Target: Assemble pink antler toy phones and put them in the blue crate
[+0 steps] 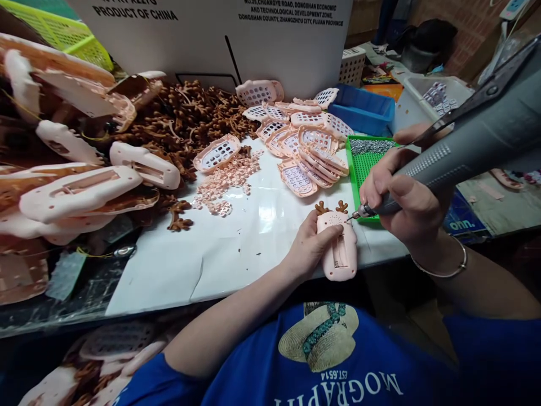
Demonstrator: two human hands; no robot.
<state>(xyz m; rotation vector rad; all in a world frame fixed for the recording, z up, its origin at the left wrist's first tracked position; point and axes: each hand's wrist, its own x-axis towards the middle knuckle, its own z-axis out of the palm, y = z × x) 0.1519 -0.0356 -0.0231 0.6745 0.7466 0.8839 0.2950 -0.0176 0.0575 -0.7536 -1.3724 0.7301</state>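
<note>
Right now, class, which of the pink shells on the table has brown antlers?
The pink shell held by the left hand, with the screwdriver tip on it: two brown antlers top it. The piled shells show none.

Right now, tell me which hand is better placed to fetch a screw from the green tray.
Right, probably. The right hand holds the driver, its tip beside the tray; the left hand grips the pink shell, farther off.
</note>
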